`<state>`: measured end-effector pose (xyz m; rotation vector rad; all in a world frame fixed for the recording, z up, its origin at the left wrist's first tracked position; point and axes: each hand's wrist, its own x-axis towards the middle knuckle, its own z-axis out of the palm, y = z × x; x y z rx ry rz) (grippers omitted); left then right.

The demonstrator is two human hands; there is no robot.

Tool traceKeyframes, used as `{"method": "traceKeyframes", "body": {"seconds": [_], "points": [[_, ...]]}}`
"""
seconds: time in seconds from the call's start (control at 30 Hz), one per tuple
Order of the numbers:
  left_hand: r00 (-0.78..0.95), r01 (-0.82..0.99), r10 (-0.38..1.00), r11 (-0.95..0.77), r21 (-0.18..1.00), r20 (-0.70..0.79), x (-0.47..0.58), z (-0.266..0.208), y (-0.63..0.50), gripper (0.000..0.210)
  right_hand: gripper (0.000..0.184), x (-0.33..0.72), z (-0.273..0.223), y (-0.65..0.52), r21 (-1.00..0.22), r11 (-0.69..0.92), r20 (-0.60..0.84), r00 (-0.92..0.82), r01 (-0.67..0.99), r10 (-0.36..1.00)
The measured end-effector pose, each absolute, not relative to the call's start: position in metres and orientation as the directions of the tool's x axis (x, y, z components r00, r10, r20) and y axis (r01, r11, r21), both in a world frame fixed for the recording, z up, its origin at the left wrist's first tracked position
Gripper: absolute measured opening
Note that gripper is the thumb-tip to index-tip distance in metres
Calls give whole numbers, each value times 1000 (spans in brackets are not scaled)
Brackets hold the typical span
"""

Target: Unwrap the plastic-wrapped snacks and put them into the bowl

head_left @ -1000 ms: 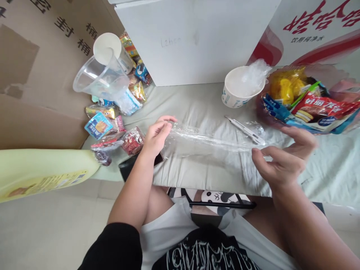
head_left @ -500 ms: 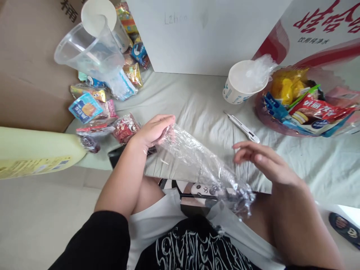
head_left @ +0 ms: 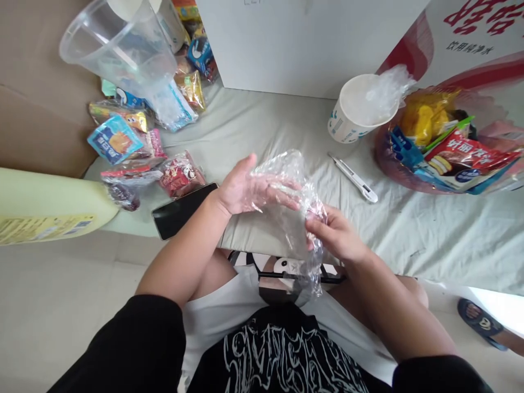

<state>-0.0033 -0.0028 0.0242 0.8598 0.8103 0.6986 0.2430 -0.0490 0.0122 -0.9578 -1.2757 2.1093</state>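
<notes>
A clear, crinkled plastic bag hangs between my hands, its lower end dangling over my lap. My left hand reaches into or behind the film, fingers stretched toward the right and thumb raised; the film covers the fingers. On the right side, my right hand pinches the gathered film between thumb and fingers. A white utility knife lies on the cloth just beyond my right hand. Beside my left wrist rests a black phone, partly covered by the forearm.
A paper cup with crumpled plastic stands near a pink basket of snacks. At left are snack packets, a clear plastic tub and a yellow-green container. A white box stands behind the cloth-covered surface.
My right hand has moved left from beside the bag and taken hold of it. The bag has bunched up between my hands; my left fingers now stretch out under the film.
</notes>
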Motion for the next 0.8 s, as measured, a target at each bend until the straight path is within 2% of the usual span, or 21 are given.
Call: {"method": "traceKeyframes", "body": {"seconds": [0.1, 0.2, 0.37, 0.47, 0.53, 0.6, 0.8], "points": [[390, -323, 885, 390, 862, -254, 8, 14, -6, 91, 39, 238, 8, -43, -894, -421, -348, -355, -153, 867], [406, -379, 881, 406, 832, -244, 25, 2, -9, 98, 38, 233, 6, -40, -878, -435, -400, -193, -201, 896], [408, -517, 894, 395, 759, -187, 41, -6, -14, 109, 39, 233, 10, -39, -782, -487, -442, -204, -390, 874], [551, -511, 815, 500, 699, -180, 41, -6, -13, 114, 42, 231, 11, -42, -712, -528, -476, -234, -463, 848], [620, -477, 758, 568, 671, -201, 40, -7, -12, 112, 41, 230, 11, -44, -718, -531, -484, -226, -449, 845], [609, -469, 755, 591, 656, -245, 40, -8, -10, 103, 40, 230, 10, -46, -755, -522, -481, -206, -397, 852], [344, -503, 883, 460, 732, -318, 46, 1, -12, 75, 41, 234, 5, -46, -867, -441, -428, -106, -232, 898]]}}
